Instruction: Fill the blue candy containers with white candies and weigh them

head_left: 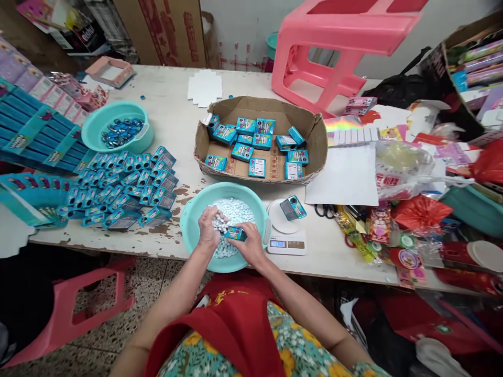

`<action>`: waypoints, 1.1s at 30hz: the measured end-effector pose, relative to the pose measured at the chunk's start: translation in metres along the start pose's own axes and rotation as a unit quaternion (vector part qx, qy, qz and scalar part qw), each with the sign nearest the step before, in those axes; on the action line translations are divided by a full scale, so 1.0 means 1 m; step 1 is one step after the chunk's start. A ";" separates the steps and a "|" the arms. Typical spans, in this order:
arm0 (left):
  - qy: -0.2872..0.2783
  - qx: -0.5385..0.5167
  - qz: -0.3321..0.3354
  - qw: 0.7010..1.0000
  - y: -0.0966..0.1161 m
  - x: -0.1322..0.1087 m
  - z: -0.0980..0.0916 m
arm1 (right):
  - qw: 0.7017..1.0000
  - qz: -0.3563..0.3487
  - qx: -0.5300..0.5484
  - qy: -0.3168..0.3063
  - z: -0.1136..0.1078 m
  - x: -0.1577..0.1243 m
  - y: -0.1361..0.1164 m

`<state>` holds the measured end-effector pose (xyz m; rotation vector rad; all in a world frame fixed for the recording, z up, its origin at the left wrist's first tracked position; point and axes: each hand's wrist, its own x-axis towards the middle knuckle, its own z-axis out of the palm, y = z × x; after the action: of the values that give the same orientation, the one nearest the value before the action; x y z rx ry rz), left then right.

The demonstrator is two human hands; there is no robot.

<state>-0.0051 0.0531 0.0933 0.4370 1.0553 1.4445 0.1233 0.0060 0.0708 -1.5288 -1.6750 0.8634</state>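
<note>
A teal basin (pixel 188 222) at the table's near edge holds a heap of small white candies (pixel 236 209). My left hand (pixel 209 226) is inside it, fingers closed on a pinch of the white candies. My right hand (pixel 248 245) grips a small blue box (pixel 234 233) over the basin, its end next to my left fingers. Just right of the basin, a white digital scale (pixel 286 236) carries another small blue box (pixel 293 207).
A cardboard tray (pixel 318 137) behind the basin holds several blue boxes. More blue boxes (pixel 129 186) lie piled at left, near a second teal basin (pixel 96 128) of blue pieces. A pink stool (pixel 338 47) stands on the table. Paper, scissors (pixel 324 210) and wrappers clutter the right.
</note>
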 end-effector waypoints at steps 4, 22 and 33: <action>0.032 0.011 0.016 0.999 0.002 0.003 0.006 | 1.000 -0.002 -0.028 0.008 -0.005 0.004 -0.009; 0.041 0.071 0.079 0.994 0.010 -0.006 0.022 | 0.998 -0.009 -0.050 0.041 -0.016 0.010 -0.017; 0.007 0.076 0.101 0.992 0.030 -0.024 0.032 | 0.998 -0.038 0.000 0.044 -0.024 0.001 -0.044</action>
<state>0.0073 0.0456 0.1408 0.6593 1.1635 1.5517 0.1205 0.0039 0.1209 -1.4722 -1.6583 0.7467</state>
